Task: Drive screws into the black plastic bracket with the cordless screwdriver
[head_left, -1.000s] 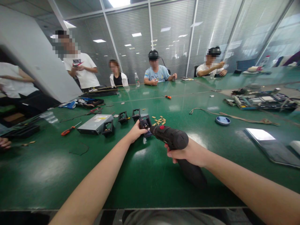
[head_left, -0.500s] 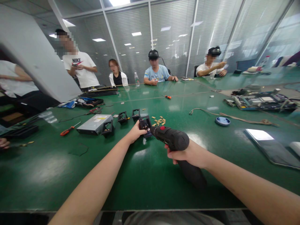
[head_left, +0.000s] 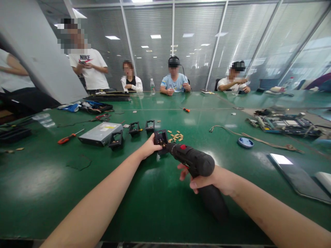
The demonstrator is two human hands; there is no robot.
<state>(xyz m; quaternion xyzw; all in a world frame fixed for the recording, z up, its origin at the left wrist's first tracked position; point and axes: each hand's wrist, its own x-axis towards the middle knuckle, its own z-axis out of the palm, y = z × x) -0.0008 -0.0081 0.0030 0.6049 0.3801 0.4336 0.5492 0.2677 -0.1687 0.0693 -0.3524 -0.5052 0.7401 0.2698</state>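
Note:
My left hand point(head_left: 149, 147) grips a small black bracket point(head_left: 160, 138) standing on the green table point(head_left: 144, 203). My right hand point(head_left: 210, 179) is wrapped round the handle of a black electric screwdriver point(head_left: 196, 163) with a red switch. The screwdriver's tip touches the bracket just right of my left thumb. Three more black brackets point(head_left: 116, 140) stand to the left, near a grey metal drive box point(head_left: 100, 133). A scatter of small brass pieces point(head_left: 176, 136) lies just behind the held bracket.
A red-handled screwdriver point(head_left: 67, 137) lies at the left. A blue round lid point(head_left: 245, 142), a long cable point(head_left: 258, 137), circuit boards point(head_left: 283, 123) and a dark panel point(head_left: 297, 174) lie at the right. Several people sit or stand along the table's far side.
My head has tipped, so the scene sits a little lower and nearer. Both hands keep their hold; my right index finger has loosened from the screwdriver.

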